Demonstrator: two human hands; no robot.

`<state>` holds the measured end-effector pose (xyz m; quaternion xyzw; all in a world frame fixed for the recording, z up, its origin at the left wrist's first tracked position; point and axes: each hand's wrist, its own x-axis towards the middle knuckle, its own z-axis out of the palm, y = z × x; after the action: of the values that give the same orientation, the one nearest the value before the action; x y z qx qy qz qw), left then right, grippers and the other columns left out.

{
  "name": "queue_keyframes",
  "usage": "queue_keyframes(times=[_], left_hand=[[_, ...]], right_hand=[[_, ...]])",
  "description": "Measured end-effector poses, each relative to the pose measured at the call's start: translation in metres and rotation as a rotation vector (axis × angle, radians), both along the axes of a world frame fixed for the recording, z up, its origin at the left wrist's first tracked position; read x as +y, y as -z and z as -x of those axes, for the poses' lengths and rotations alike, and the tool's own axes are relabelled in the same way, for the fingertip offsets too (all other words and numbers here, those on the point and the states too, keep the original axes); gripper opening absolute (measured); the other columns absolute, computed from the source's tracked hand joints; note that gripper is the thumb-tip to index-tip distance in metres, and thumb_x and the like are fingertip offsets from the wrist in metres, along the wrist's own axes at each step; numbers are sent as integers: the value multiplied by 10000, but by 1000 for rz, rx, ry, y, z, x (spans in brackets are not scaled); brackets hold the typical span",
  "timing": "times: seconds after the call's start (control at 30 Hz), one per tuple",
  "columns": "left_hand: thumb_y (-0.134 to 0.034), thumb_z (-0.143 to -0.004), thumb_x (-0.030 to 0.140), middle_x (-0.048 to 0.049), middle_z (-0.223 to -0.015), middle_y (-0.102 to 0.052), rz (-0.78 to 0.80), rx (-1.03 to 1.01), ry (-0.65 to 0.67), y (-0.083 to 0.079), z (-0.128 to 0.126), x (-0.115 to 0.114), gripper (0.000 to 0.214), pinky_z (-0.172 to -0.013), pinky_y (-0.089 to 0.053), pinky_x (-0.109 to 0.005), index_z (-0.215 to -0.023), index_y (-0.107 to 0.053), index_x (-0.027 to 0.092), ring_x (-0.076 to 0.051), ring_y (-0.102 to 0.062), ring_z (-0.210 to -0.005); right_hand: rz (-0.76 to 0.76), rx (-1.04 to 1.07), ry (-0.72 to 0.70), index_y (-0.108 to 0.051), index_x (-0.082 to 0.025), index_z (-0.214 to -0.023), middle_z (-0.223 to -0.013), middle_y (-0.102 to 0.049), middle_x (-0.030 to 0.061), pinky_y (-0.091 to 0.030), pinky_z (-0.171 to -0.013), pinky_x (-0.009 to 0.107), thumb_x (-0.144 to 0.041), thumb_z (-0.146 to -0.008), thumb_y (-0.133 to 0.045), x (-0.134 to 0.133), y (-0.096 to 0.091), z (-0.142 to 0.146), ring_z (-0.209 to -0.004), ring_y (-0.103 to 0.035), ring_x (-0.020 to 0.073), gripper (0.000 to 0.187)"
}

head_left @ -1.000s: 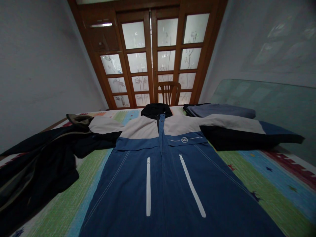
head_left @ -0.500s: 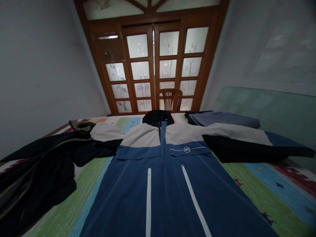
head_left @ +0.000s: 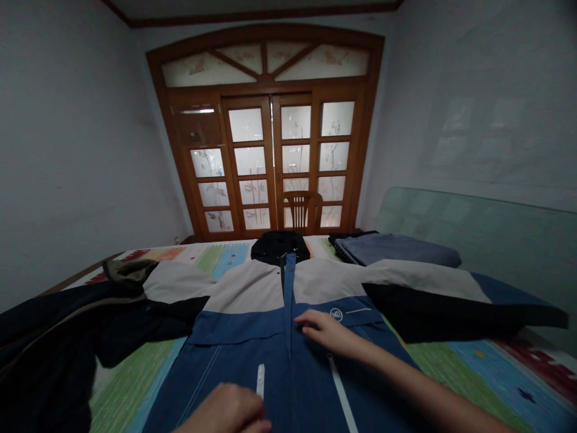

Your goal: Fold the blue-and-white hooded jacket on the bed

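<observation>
A blue jacket (head_left: 243,331) with pale grey shoulders, a black hood and white zips lies spread front up, its sleeves out to the sides. My right hand (head_left: 322,331) is over its chest, fingers loosely stretched and apart, fingertips beside the centre placket (head_left: 289,313); whether they touch the cloth I cannot tell. Nothing is held in it. Low in the view, my left hand (head_left: 229,410) is over the jacket's lower front, near a white zip. Its knuckles show, but the fingers bend down out of sight at the picture's bottom edge.
A dark garment (head_left: 58,337) is heaped at the left, by one sleeve. Folded clothes (head_left: 399,248) are stacked beyond the right sleeve. A striped, colourful cover (head_left: 130,373) lies beneath everything. Further back are a wooden chair (head_left: 301,207), a greenish panel (head_left: 473,219) and glazed wooden doors (head_left: 273,162).
Both my hands have come into view from below, over the jacket's front. The camera has tilted up, so the scene sits lower. The jacket appears to lie as before.
</observation>
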<state>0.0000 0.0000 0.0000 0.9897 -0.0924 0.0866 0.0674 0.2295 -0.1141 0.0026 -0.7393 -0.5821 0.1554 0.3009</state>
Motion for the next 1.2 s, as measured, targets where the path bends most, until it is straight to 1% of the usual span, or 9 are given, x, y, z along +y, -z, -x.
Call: queue_keyframes(times=[0.07, 0.17, 0.33, 0.47, 0.6, 0.73, 0.87, 1.0, 1.2], left_hand=[[-389, -814, 192, -25, -635, -615, -95, 90, -239, -8, -35, 28, 217, -501, -417, -234, -690, -566, 175, -140, -572, -548], [-367, -797, 207, -76, -781, -650, -124, 175, -522, -17, -90, 58, 232, -621, -432, -274, -745, -591, 175, -200, -608, -726], [-333, -799, 261, -129, -908, -638, 20, 115, -803, -9, -176, 83, 291, -715, -429, -325, -854, -596, 148, -242, -588, -871], [-335, -801, 291, -174, -932, -625, 82, 79, -997, 6, -218, 92, 327, -693, -439, -326, -929, -567, 98, -253, -591, -879], [-364, -797, 341, -170, -874, -639, 123, 20, -1061, 20, -226, 94, 341, -661, -444, -329, -960, -525, 88, -260, -604, -842], [-390, -792, 301, -102, -873, -646, 134, -22, -982, 27, -219, 94, 246, -660, -433, -298, -947, -508, 150, -227, -605, -836], [-356, -790, 207, -72, -899, -641, 149, -26, -955, 29, -216, 97, 199, -659, -419, -275, -923, -502, 187, -200, -600, -841], [-349, -785, 183, -69, -891, -641, 171, -28, -952, 32, -217, 100, 203, -657, -416, -277, -902, -514, 194, -204, -596, -847], [-350, -787, 187, -62, -921, -643, 177, -49, -928, 33, -216, 98, 237, -671, -417, -274, -915, -548, 204, -198, -592, -859]], right_hand=[[-18, -112, 101, -575, -161, -1034, -1015, -588, 80, -376, -852, 275, -114, -751, -451, 28, 6, -15, -951, -519, 171, 312], [-63, -186, 218, -554, -139, -1075, -1031, -572, 122, -341, -882, 340, -140, -742, -474, 62, 15, -28, -996, -484, 230, 343], [-155, -81, 391, -561, -64, -1037, -1002, -585, 151, -343, -889, 307, -87, -768, -357, 111, 27, -55, -985, -505, 204, 338], [-271, 44, 519, -509, -91, -1081, -1063, -569, 110, -376, -863, 253, -74, -755, -328, 141, 37, -75, -980, -519, 152, 374], [-347, 127, 542, -458, -131, -1118, -1000, -603, 75, -428, -799, 255, -77, -682, -443, 155, 50, -77, -902, -567, 148, 439], [-367, 161, 444, -431, -166, -1148, -962, -633, 27, -424, -807, 236, -28, -627, -468, 156, 61, -71, -912, -572, 131, 540], [-347, 164, 433, -415, -169, -1157, -1012, -617, 49, -415, -823, 258, 19, -604, -430, 151, 63, -68, -959, -553, 147, 585], [-339, 148, 488, -449, -158, -1084, -938, -630, 51, -442, -767, 248, 16, -638, -405, 148, 61, -69, -864, -588, 132, 481], [-315, 76, 509, -545, -150, -844, -812, -652, 41, -448, -693, 203, -25, -688, -437, 147, 57, -71, -791, -605, 121, 227]])
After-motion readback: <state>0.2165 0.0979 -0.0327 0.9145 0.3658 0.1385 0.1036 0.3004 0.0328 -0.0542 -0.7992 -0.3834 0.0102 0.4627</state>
